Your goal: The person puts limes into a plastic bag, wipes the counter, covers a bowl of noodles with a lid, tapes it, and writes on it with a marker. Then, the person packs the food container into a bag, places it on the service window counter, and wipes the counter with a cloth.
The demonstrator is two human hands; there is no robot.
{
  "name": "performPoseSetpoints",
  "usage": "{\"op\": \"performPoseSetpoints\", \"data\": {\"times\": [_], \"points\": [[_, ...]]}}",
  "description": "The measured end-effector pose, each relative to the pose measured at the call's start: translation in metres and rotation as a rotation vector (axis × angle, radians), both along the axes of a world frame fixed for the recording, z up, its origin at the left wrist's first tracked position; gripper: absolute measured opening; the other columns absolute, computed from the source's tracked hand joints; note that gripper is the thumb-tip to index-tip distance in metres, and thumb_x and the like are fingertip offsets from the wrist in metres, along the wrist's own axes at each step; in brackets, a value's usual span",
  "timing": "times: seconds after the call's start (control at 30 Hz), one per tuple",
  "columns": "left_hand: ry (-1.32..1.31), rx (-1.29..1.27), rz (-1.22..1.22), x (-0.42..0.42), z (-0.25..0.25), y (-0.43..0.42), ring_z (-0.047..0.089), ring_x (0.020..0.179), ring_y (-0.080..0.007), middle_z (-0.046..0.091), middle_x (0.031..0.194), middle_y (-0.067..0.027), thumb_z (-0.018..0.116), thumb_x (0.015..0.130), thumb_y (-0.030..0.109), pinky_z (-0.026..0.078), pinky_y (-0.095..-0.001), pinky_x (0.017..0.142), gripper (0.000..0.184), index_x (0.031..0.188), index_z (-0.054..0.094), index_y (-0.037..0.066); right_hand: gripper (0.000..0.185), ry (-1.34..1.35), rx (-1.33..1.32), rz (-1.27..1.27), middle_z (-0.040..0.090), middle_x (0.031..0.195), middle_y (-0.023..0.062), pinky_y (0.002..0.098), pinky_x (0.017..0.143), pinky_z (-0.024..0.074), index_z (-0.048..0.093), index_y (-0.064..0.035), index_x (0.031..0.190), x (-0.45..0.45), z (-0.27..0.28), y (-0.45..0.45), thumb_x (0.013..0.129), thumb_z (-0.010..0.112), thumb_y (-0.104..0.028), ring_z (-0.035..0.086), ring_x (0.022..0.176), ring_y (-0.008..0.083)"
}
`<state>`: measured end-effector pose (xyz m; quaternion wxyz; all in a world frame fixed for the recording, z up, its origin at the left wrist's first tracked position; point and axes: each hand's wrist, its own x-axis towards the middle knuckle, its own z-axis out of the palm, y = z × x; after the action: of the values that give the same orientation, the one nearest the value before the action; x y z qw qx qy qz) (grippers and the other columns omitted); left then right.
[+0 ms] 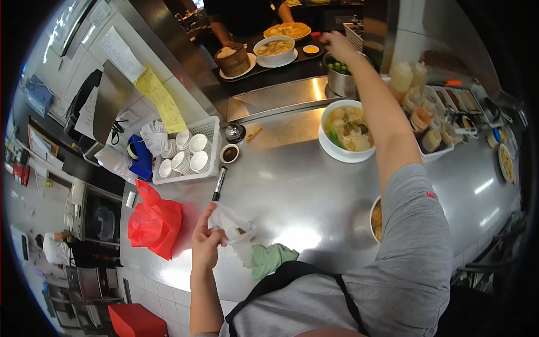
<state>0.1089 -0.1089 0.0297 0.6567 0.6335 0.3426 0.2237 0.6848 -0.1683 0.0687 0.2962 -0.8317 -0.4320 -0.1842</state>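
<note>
My right arm stretches across the counter, and my right hand (339, 47) is over the far ledge, above a metal pot (342, 84) of small green limes. Its fingers are bent together; what they hold, if anything, I cannot make out. A small red item (315, 35) is by the fingertips. Low at the left, my left hand (206, 242) has its index finger stretched out and the other fingers loosely curled, beside a thin clear plastic bag (234, 227). Below my right forearm sits a white bowl (343, 147) of noodle soup with greens, on a white plate.
On the left are a red plastic bag (154, 223), a white basket (210, 147) of small cups, a sauce cup (229, 153), a marker (219, 184) and a green cloth (273, 260). Squeeze bottles (401, 78) stand right. Behind the ledge, a person touches a bamboo steamer (232, 62) near a soup bowl (274, 49).
</note>
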Motion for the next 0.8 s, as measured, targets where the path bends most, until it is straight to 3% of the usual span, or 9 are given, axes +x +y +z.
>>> {"op": "performPoseSetpoints", "data": {"times": [0.1,0.17,0.2,0.27,0.37,0.47,0.6,0.67,0.8], "points": [[0.046,-0.017,0.064,0.002,-0.005,0.0,0.051,0.051,-0.0073,0.055,0.063,-0.0015,0.047,0.066,-0.005,0.04,-0.0198,0.047,0.065,0.13,0.037,0.003,0.033,0.192,-0.319,-0.292,0.046,0.116,0.0097,0.0395,0.091,0.0399,0.052,-0.022,0.111,0.051,-0.042,-0.011,0.079,0.055,-0.012,0.048,0.11,0.0296],[0.033,-0.071,0.09,0.008,-0.006,-0.003,0.05,0.053,-0.0063,0.059,0.092,-0.0055,0.045,0.064,-0.007,0.039,-0.0191,0.045,0.067,0.13,0.035,0.0,0.039,0.198,-0.395,-0.272,0.043,0.117,0.0128,0.0394,0.093,0.04,0.051,-0.0201,0.112,0.078,-0.074,-0.006,0.075,0.062,-0.01,0.048,0.108,0.0315],[0.039,-0.074,0.104,0.011,-0.007,-0.003,0.05,0.053,-0.0063,0.059,0.092,-0.0055,0.045,0.064,-0.007,0.039,-0.0191,0.045,0.067,0.13,0.035,0.0,0.041,0.261,-0.42,-0.275,0.042,0.119,0.0122,0.0387,0.094,0.0392,0.05,-0.0214,0.114,0.076,-0.076,-0.004,0.076,0.062,-0.012,0.047,0.11,0.0306],[0.067,-0.077,0.118,0.015,-0.008,-0.004,0.052,0.051,-0.0073,0.057,0.066,-0.0021,0.046,0.065,-0.005,0.041,-0.0197,0.047,0.066,0.13,0.038,0.004,0.04,0.332,-0.464,-0.288,0.039,0.125,0.0109,0.0394,0.096,0.0369,0.049,-0.0225,0.116,0.071,-0.08,-0.004,0.078,0.061,-0.019,0.043,0.114,0.0324],[0.075,-0.074,0.128,0.019,-0.011,-0.003,0.051,0.051,-0.0071,0.057,0.066,-0.0022,0.046,0.065,-0.006,0.041,-0.0196,0.047,0.065,0.129,0.038,0.004,0.044,0.335,-0.559,-0.412,0.038,0.127,0.0071,0.0552,0.094,0.0324,0.044,-0.0301,0.119,0.066,-0.093,0.006,0.078,0.059,-0.029,0.039,0.116,0.0381],[0.062,-0.089,0.15,0.025,-0.012,-0.004,0.052,0.052,-0.007,0.057,0.067,-0.0026,0.046,0.065,-0.006,0.042,-0.0197,0.047,0.065,0.129,0.039,0.004,0.03,0.305,-0.593,-0.375,0.04,0.126,0.0035,0.047,0.097,0.0332,0.046,-0.0308,0.113,0.072,-0.094,0.015,0.084,0.05,-0.025,0.036,0.12,0.0342],[0.066,-0.1,0.121,0.028,-0.015,-0.004,0.052,0.053,-0.0072,0.057,0.069,-0.0026,0.045,0.066,-0.006,0.042,-0.0201,0.047,0.065,0.129,0.038,0.004,0.026,0.167,-0.651,-0.33,0.039,0.127,0.0033,0.0451,0.092,0.0377,0.047,-0.0309,0.111,0.071,-0.098,0.013,0.089,0.038,-0.021,0.04,0.118,0.0324],[0.055,-0.133,0.095,0.03,-0.012,-0.007,0.053,0.059,-0.0059,0.056,0.106,-0.0065,0.044,0.065,-0.009,0.043,-0.0194,0.051,0.065,0.129,0.037,0.001,0.026,0.157,-0.645,-0.324,0.042,0.125,0.0047,0.0439,0.092,0.0381,0.047,-0.0295,0.112,0.081,-0.106,0.014,0.088,0.038,-0.022,0.043,0.114,0.0314],[0.049,-0.131,0.095,0.028,-0.011,-0.007,0.053,0.06,-0.0066,0.052,0.113,-0.0064,0.045,0.065,-0.008,0.043,-0.0199,0.051,0.065,0.129,0.037,0.001,0.029,0.078,-0.479,-0.279,0.053,0.112,0.0136,0.0429,0.087,0.0418,0.046,-0.0188,0.115,0.112,-0.125,0.013,0.087,0.041,-0.026,0.053,0.101,0.0332]]}}
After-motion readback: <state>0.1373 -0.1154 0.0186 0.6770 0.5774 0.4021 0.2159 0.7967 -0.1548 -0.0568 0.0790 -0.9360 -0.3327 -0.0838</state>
